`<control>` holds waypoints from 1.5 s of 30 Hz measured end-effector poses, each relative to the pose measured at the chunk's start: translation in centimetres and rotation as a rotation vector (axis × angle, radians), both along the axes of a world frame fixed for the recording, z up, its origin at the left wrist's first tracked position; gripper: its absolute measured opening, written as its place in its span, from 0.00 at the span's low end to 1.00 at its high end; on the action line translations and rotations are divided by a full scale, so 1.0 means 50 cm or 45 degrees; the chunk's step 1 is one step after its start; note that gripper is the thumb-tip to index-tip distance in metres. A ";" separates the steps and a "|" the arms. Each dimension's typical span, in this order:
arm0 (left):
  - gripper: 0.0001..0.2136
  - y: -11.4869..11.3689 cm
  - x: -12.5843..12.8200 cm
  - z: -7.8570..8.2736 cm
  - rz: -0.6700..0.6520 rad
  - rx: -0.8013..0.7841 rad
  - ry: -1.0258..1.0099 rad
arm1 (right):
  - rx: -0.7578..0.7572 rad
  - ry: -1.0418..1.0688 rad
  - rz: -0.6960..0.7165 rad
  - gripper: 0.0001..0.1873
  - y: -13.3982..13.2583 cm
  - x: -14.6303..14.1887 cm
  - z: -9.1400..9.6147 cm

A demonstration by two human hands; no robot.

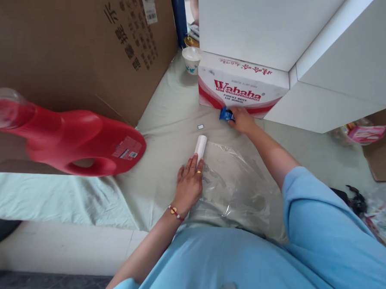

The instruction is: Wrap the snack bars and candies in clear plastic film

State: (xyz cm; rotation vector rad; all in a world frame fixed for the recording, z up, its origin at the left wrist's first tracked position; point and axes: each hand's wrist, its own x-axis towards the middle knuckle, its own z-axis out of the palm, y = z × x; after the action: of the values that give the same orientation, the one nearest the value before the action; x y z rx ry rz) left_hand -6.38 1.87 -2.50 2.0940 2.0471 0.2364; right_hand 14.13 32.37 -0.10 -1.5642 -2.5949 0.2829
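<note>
My left hand lies with its fingers stretched out over the lower end of a white roll. To the right of the roll a sheet of clear plastic film is spread on the cloth, partly wrinkled. My right hand reaches forward, its fingers closed on a small blue object in front of the Wahaha water carton; its exact kind is hard to make out. Beyond the roll's far end is a small white label with a dark border.
A big red jug lies at the left before a tall brown carton. White cabinet-like boxes stand at the back. A paper cup sits beside the Wahaha carton. A pink packet and plastic bags are at the right.
</note>
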 end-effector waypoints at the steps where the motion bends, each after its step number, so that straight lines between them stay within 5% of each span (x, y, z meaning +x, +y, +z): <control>1: 0.28 0.000 0.000 0.001 -0.001 -0.006 0.011 | -0.030 -0.003 -0.003 0.34 0.002 -0.011 -0.008; 8: 0.28 0.000 -0.003 0.003 0.001 -0.003 0.013 | -0.133 -0.063 -0.217 0.25 -0.032 -0.006 -0.027; 14: 0.29 0.002 -0.007 -0.001 0.005 -0.004 -0.036 | -0.446 0.272 -0.342 0.16 -0.140 0.123 0.049; 17: 0.29 0.004 -0.007 -0.003 -0.003 -0.013 -0.035 | -0.811 0.619 -0.167 0.20 -0.239 0.179 0.103; 19: 0.29 0.004 -0.006 -0.002 -0.010 -0.020 -0.024 | -0.959 0.572 0.060 0.20 -0.311 0.186 0.129; 22: 0.28 0.005 -0.005 0.000 -0.013 -0.033 -0.006 | -0.814 0.198 0.269 0.14 -0.402 0.156 0.130; 26: 0.27 0.006 -0.003 0.003 -0.014 -0.038 0.006 | -0.597 -0.171 0.204 0.22 -0.469 0.116 0.076; 30: 0.28 0.008 -0.003 0.004 -0.010 -0.025 -0.003 | -0.559 0.099 0.027 0.36 -0.483 0.147 0.031; 38: 0.28 0.012 -0.004 0.001 -0.001 -0.016 -0.048 | -0.446 0.570 -0.420 0.24 -0.509 0.233 0.039; 45: 0.27 0.012 -0.003 -0.005 0.001 -0.002 -0.049 | -0.455 0.149 -0.119 0.26 -0.537 0.129 0.053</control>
State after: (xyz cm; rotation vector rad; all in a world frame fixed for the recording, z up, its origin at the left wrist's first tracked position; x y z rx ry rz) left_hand -6.55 2.47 -2.74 2.0709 2.0259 0.2735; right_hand 20.60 5.53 2.54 -1.7054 -2.4727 0.8423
